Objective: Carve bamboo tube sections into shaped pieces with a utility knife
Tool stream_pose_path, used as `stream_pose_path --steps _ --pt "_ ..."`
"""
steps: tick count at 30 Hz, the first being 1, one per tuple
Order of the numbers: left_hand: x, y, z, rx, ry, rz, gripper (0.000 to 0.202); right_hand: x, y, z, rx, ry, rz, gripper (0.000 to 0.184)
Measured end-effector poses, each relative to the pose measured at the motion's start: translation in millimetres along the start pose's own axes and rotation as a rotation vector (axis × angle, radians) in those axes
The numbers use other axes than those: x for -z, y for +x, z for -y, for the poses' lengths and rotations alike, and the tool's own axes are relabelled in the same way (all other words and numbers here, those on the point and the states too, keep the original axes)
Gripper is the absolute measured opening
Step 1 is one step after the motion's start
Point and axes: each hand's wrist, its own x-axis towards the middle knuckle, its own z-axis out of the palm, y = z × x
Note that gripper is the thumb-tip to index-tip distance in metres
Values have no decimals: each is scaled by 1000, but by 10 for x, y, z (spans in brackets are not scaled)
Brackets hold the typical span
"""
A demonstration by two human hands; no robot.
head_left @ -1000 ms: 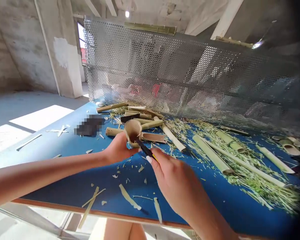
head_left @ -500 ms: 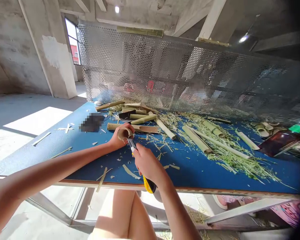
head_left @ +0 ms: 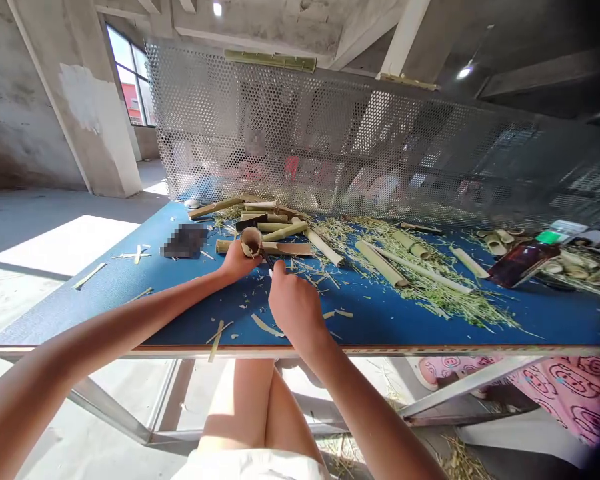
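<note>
Blurred patch: a pixelated dark patch (head_left: pixel 185 241) lies on the blue workbench (head_left: pixel 410 320), left of the hands; what it covers cannot be seen.

Left hand: the left hand (head_left: pixel 237 262) is closed, fingers and thumb wrapped around a short bamboo tube (head_left: pixel 251 241).

Tube: it sits in that grip just above the bench top, open end tilted up toward the camera, with a split bamboo strip (head_left: pixel 290 249) behind it.

Right hand: the right hand (head_left: pixel 295 308) is curled tight, pressed together around a narrow dark tool (head_left: pixel 269 261). Only the tool's end shows beside the tube, so it is hard to say whether it touches.

Bamboo lengths: several long bamboo pieces (head_left: pixel 380 263) lie further right, among green-and-pale bamboo shavings (head_left: pixel 445 303).

Far right: a dark reddish bottle-like object (head_left: pixel 523 263) lies beside curved bamboo offcuts (head_left: pixel 575 267).
</note>
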Motion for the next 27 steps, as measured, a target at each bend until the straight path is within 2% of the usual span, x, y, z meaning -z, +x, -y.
stream_pose_path --steps 4,8,16,22,27 --pt "1 106 132 39 -91 -60 11 24 147 -42 110 -102 26 25" --pt "47 158 234 76 -142 -96 13 33 234 -105 175 -133 -10 22" --pt "130 200 389 149 -223 -92 11 -54 406 -39 110 -8 7 25" --pt "152 252 426 182 -294 -80 12 13 606 -39 180 94 82 26" --pt "155 252 404 197 -308 -84 12 39 674 -55 174 103 123 29"
